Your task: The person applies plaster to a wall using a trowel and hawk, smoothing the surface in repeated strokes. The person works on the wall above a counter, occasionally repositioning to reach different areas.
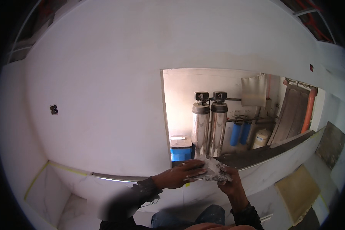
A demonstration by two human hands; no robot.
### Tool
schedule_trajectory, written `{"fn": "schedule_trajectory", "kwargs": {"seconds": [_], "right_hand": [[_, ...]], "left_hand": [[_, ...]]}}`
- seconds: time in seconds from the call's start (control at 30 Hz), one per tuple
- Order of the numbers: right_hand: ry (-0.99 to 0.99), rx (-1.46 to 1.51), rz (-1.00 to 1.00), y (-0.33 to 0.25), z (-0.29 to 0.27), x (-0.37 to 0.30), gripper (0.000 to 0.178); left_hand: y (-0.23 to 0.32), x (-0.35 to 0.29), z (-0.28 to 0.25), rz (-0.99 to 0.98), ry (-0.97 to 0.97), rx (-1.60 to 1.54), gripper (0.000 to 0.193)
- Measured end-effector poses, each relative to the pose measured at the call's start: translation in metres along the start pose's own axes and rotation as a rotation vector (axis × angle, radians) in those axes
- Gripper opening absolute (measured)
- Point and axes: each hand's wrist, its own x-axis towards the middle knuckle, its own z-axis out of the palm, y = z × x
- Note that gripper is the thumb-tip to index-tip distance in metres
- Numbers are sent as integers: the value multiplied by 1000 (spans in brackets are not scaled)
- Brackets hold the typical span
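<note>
In front of the wall opening (163, 111), both my hands are on a crumpled whitish bundle (211, 168) that looks like clear plastic smeared with white dust. What is inside it, if anything, I cannot make out. My left hand (180, 174) presses on its left side, fingers reaching across the top. Round its right edge the fingers of my right hand (230, 182) are closed, with the thumb underneath. White powder marks both hands and my dark left sleeve (130, 197).
Beyond the opening stand two tall metal tanks (219, 128), blue filter housings (236, 133), a blue bin (181, 154) and an orange pipe (309, 111). A dark sill (257, 155) runs below it. A tan board (297, 193) and a grey tile (331, 145) lie at right.
</note>
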Motion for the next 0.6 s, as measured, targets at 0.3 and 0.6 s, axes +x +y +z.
{"fn": "schedule_trajectory", "kwargs": {"seconds": [0.3, 0.6], "right_hand": [[244, -819, -717, -6, 33, -15, 32], [-599, -2116, -720, 37, 56, 1, 49]], "left_hand": [[-55, -57, 77, -720, 114, -597, 30], [-75, -68, 135, -487, 620, -882, 36]]}}
